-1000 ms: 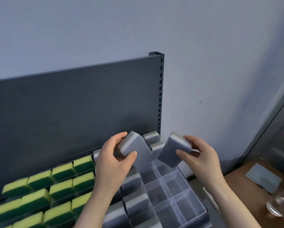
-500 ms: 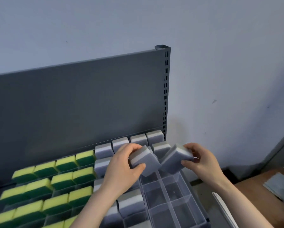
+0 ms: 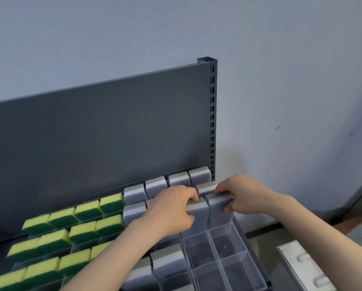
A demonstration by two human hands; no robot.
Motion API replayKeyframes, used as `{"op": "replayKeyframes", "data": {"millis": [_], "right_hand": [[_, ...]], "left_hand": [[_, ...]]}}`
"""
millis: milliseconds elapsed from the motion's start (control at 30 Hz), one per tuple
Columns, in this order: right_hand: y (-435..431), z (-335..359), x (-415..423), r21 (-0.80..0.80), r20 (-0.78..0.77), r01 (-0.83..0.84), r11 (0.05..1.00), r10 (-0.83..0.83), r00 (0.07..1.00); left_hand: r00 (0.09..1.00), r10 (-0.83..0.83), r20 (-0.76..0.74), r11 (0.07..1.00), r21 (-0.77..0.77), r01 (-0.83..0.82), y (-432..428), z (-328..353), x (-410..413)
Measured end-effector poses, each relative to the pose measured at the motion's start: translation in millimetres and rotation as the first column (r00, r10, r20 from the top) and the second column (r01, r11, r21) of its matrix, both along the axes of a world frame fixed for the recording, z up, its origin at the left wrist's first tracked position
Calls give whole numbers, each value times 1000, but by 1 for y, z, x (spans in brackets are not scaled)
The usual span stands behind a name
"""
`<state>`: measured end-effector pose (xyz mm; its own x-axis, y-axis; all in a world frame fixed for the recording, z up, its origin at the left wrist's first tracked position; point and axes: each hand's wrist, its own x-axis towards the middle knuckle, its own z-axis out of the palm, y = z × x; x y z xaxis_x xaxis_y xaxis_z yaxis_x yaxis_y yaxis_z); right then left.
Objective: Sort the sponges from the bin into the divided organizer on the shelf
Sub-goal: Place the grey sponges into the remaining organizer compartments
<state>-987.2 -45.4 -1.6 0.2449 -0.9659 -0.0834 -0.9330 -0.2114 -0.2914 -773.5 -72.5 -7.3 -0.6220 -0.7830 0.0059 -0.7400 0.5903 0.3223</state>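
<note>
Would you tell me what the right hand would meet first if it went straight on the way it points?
Probably the neighbouring sponge that the left hand grips, just left of the grey sponge that the right hand holds; depth is unclear.

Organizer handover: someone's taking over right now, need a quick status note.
Left hand grips the left grey sponge; right hand grips the right grey sponge. Both stand side by side in the organizer's two right columns, not yet released.
Done: yellow-green sponges fill the left section; back-row grey sponges are in place.
Left: release both, then fill the empty cells in front. Bin is out of view.
</note>
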Motion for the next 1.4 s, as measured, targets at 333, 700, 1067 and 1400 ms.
{"op": "replayKeyframes", "data": {"millis": [333, 700, 1067, 1400], "right_hand": [[-1, -10, 0, 30, -44, -47, 998, 48, 998], [1, -34, 10, 65, -89, -55, 996, 60, 994], [5, -29, -5, 88, -19, -147, 985, 149, 989], [-8, 5, 38, -179, 240, -196, 964, 236, 941]], "left_hand": [[998, 48, 36, 998, 39, -49, -7, -13, -2], [983, 85, 162, 996, -27, -82, 10, -33, -6], [978, 186, 93, 982, -52, -182, 24, -32, -6], [843, 536, -55, 816, -223, -533, 58, 6, 48]]}}
